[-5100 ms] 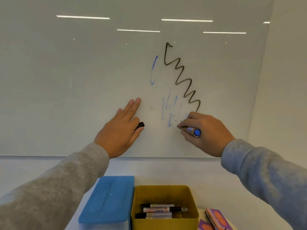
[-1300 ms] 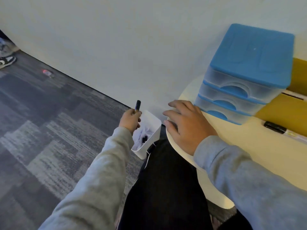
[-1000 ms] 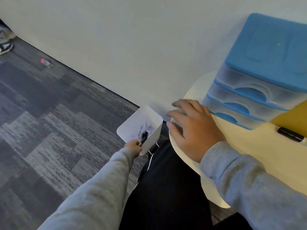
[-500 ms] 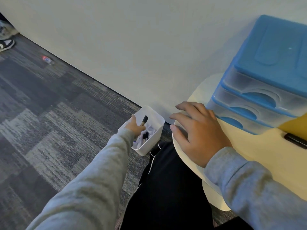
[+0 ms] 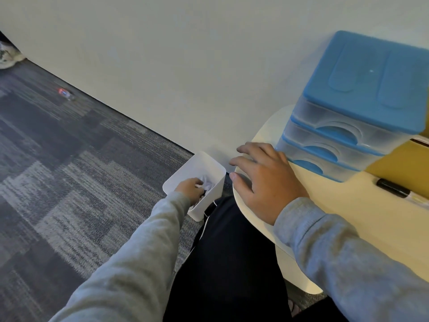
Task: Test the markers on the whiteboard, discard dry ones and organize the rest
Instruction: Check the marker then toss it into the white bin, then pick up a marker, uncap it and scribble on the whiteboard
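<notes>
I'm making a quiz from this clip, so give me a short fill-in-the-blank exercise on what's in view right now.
1. The left hand reaches into a white ____ on the floor.
2. The right hand rests on the round ____.
3. The drawer unit has a ____ top.
4. A black marker lies beside the ____ box.

Missing words: bin; table; blue; yellow

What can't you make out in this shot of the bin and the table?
Head view only:
- Left hand reaches into the white bin; its fingertips are hidden, so whether it grips anything cannot be told.
- The bin's contents are mostly covered by that hand and white paper.
- Black marker on the table: cut off by the right edge.
- Yellow box: its inside is cut off.
- Small red object on the carpet: too blurred to identify.
</notes>
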{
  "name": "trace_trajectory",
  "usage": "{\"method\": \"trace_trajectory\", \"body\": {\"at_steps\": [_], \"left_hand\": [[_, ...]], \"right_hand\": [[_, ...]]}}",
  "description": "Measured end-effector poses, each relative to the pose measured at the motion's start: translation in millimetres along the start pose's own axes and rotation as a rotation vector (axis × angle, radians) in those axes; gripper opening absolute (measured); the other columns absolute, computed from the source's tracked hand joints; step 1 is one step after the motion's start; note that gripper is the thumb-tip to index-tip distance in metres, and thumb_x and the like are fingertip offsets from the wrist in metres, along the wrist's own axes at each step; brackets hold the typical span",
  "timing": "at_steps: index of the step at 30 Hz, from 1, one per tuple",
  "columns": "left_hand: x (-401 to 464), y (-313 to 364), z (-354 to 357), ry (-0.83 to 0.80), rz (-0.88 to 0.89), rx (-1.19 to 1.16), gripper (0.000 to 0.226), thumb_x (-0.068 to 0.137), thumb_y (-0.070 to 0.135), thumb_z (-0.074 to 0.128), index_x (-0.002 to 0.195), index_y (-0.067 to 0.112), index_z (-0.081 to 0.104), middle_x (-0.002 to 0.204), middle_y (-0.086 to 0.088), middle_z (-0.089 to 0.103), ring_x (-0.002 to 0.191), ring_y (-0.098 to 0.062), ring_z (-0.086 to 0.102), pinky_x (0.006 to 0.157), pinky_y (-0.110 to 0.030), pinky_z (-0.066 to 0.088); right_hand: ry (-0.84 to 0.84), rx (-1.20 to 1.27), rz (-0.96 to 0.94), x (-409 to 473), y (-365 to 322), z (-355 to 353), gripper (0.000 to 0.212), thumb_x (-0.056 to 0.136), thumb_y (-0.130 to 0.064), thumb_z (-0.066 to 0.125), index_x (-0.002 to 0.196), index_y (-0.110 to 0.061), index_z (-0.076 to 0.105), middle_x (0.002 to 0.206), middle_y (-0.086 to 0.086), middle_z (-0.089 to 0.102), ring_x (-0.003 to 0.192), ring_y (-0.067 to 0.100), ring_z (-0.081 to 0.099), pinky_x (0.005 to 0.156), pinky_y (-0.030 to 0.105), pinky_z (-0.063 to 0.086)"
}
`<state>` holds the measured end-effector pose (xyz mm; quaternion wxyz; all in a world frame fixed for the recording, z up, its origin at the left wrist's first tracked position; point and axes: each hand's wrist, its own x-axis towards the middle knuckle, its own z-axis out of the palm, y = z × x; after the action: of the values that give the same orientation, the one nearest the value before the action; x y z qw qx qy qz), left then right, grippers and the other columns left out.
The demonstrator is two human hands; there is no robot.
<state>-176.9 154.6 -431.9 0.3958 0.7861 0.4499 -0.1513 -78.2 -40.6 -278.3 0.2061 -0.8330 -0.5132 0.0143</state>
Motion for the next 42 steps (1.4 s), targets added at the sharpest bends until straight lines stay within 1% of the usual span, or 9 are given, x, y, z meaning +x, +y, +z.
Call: {"method": "trace_trajectory", "body": {"at_steps": [3,8,13,16,20,27,33,37,42], "left_hand": [[-27.3,23.8,-13.3,0.119,0.156,-0.003,0.029,0.099,0.019,0.049,0.125,0.023,0.063,0.104,0.002,0.066,0.082,-0.022,0.062,0.055,-0.014,0.041],[-73.3,69.3,-47.8,0.314,0.504,-0.121,0.025,0.098,0.012,0.055,0.116,0.020,0.069,0.108,0.004,0.071,0.091,-0.013,0.066,0.090,-0.032,0.054],[-136.5,135.3,-84.2,0.666,0.935,-0.237,0.028,0.095,0.001,0.052,0.112,0.016,0.069,0.103,0.004,0.070,0.083,-0.012,0.067,0.074,-0.027,0.055],[-180.4,181.8,-89.0,0.815,1.167,-0.438,0.025,0.093,-0.002,0.054,0.113,0.008,0.065,0.097,-0.005,0.068,0.069,-0.022,0.063,0.066,-0.025,0.048],[-213.5,242.0,-77.8,0.681,1.338,-0.488,0.018,0.093,0.002,0.055,0.107,0.008,0.065,0.090,-0.004,0.066,0.064,-0.026,0.060,0.062,-0.030,0.050],[-209.4,337.3,-49.8,0.245,1.446,-0.009,0.013,0.096,0.017,0.059,0.102,0.020,0.070,0.097,0.011,0.067,0.088,-0.008,0.061,0.078,-0.027,0.052],[-190.1,345.3,-25.3,0.271,1.347,0.177,0.011,0.097,0.027,0.053,0.097,0.025,0.065,0.093,0.011,0.061,0.089,-0.009,0.058,0.080,-0.040,0.053],[-194.8,341.9,-24.8,0.341,1.378,0.248,0.015,0.099,0.033,0.048,0.095,0.026,0.061,0.091,0.011,0.057,0.084,-0.010,0.055,0.073,-0.038,0.052],[-190.3,342.2,-25.3,0.324,1.381,0.222,0.015,0.098,0.034,0.048,0.092,0.027,0.060,0.088,0.011,0.058,0.084,-0.010,0.057,0.072,-0.038,0.053]], "right_hand": [[-0.007,0.023,-0.001,-1.1,0.0,-0.1,0.029,0.092,-0.037,0.052,0.112,-0.026,0.071,0.133,-0.004,0.060,0.129,0.017,0.045,0.099,0.041,0.040],[0.012,0.159,0.005,-2.8,1.2,-5.6,0.028,0.091,-0.023,0.058,0.116,-0.019,0.072,0.136,0.000,0.062,0.132,0.018,0.049,0.108,0.040,0.040],[0.030,0.301,0.085,-25.7,6.0,-16.2,0.029,0.094,-0.015,0.058,0.118,-0.017,0.073,0.139,-0.003,0.061,0.132,0.010,0.049,0.106,0.009,0.024],[0.073,0.358,0.086,-53.5,13.4,-22.5,0.026,0.091,-0.016,0.059,0.111,-0.017,0.076,0.132,-0.003,0.065,0.126,0.010,0.055,0.108,0.017,0.037],[0.114,0.350,0.076,-87.1,25.6,-39.1,0.023,0.089,-0.013,0.058,0.104,-0.016,0.076,0.116,-0.003,0.071,0.111,0.010,0.060,0.099,0.020,0.045],[0.260,0.135,0.004,-114.1,55.9,-121.6,0.018,0.093,-0.013,0.058,0.101,-0.017,0.073,0.098,-0.002,0.066,0.093,0.016,0.060,0.081,0.030,0.051],[0.350,0.004,0.172,-103.3,107.0,-209.6,0.013,0.090,-0.018,0.062,0.095,-0.019,0.075,0.087,-0.012,0.065,0.079,0.007,0.059,0.072,0.020,0.044],[0.138,-0.105,0.466,-89.1,157.8,-233.7,0.010,0.089,-0.021,0.070,0.098,-0.026,0.073,0.090,-0.007,0.069,0.085,0.015,0.065,0.081,0.032,0.054],[-0.355,-0.230,0.578,-58.4,180.7,-223.1,0.019,0.090,-0.039,0.069,0.104,-0.026,0.071,0.091,-0.010,0.062,0.087,0.015,0.057,0.075,0.023,0.046]]}}
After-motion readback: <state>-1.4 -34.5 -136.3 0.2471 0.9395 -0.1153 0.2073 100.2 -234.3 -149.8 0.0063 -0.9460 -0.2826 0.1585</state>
